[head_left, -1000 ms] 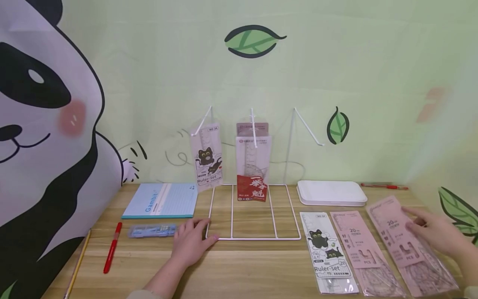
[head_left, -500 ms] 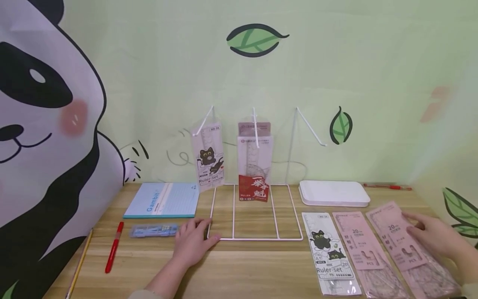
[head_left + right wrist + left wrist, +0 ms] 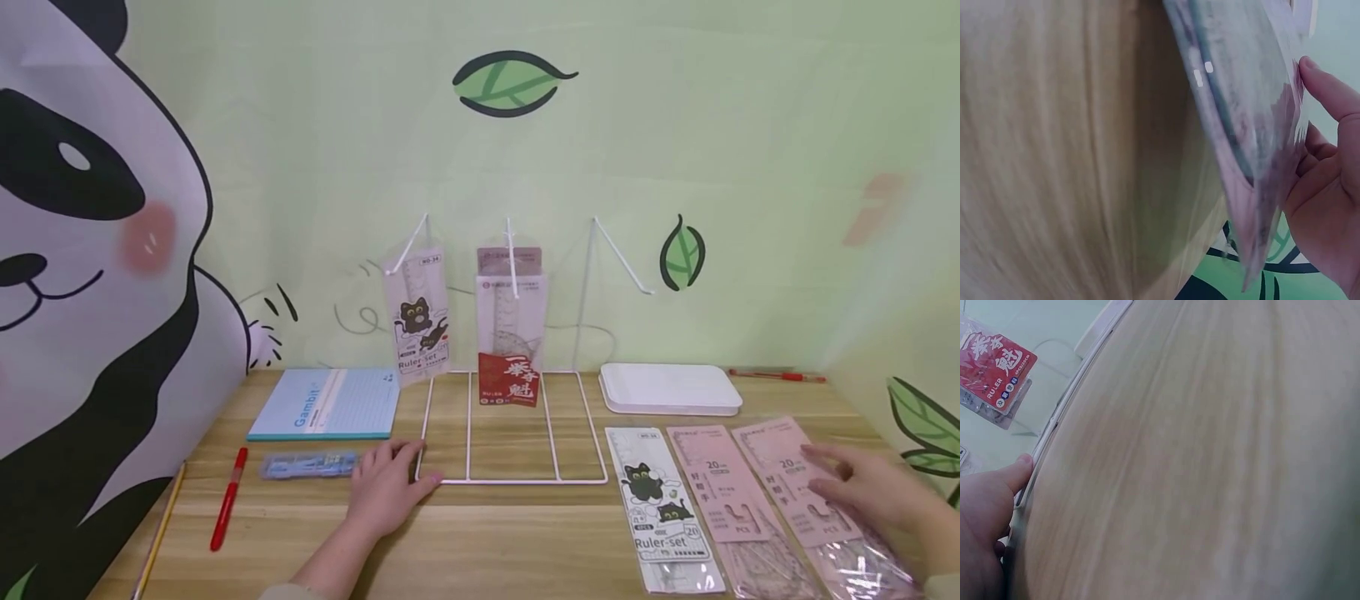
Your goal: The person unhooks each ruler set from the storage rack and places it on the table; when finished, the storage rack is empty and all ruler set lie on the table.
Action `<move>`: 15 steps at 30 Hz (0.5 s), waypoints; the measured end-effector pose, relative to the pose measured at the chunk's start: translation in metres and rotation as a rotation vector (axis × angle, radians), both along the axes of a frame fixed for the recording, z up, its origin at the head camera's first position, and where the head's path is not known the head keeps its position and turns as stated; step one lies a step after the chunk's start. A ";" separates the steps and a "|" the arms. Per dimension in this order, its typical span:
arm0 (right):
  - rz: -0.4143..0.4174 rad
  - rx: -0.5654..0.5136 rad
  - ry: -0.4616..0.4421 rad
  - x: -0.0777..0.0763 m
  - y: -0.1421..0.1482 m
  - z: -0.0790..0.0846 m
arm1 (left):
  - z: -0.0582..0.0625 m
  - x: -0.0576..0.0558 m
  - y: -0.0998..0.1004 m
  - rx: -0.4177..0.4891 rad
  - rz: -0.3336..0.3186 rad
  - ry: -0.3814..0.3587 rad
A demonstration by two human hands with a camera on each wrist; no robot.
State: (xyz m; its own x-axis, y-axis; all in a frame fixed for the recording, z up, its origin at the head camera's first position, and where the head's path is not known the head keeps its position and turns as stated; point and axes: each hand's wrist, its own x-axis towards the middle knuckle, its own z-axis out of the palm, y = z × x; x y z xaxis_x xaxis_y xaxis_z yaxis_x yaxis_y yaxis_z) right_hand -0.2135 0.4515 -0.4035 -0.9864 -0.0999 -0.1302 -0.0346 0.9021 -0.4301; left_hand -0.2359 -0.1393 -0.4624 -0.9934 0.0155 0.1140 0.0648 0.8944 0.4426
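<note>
My left hand (image 3: 386,492) holds the front left corner of a white wire display rack (image 3: 517,482), thumb along the front bar. At the far right, my right hand (image 3: 873,487) pinches the edge of a pink ruler set packet (image 3: 783,475), its thumb against the clear plastic (image 3: 1294,94) in the right wrist view. Beside it lie a second pink ruler set (image 3: 718,467) and a white cat-print ruler set (image 3: 660,500). A cat-print ruler set (image 3: 418,321) hangs from the rack's left hook, and ruler packets with a red label (image 3: 508,379) from the middle one. The right hook (image 3: 622,257) is bare.
Left of the rack lie a blue notebook (image 3: 322,404), a blue pencil-lead-like plastic case (image 3: 309,465), a red pen (image 3: 228,500) and a yellow pencil (image 3: 159,529). Behind the ruler sets are a white case (image 3: 670,388) and another red pen (image 3: 780,376). A printed curtain backs the table.
The pink packet under my right hand has shifted slightly, its top edge coming lower and its plastic catching more glare. My left hand stays at the rack corner.
</note>
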 end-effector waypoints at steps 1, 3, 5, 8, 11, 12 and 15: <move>-0.006 0.001 -0.011 -0.001 0.000 -0.001 | 0.000 0.000 0.000 -0.001 0.001 0.002; -0.012 -0.015 -0.034 -0.002 0.001 -0.002 | 0.000 0.000 0.000 -0.001 0.002 0.007; -0.011 -0.004 -0.045 -0.005 0.002 -0.004 | 0.001 0.000 0.000 -0.004 0.001 0.012; -0.001 0.004 -0.048 -0.005 0.003 -0.009 | 0.001 0.001 0.000 -0.002 -0.003 0.021; 0.010 0.003 -0.054 -0.006 0.004 -0.013 | 0.003 0.003 0.001 0.003 -0.006 0.019; 0.017 0.003 -0.055 -0.007 0.004 -0.014 | 0.003 0.003 0.001 0.006 -0.007 0.019; 0.022 0.016 -0.051 -0.009 0.003 -0.017 | 0.003 0.003 0.002 0.010 -0.006 0.012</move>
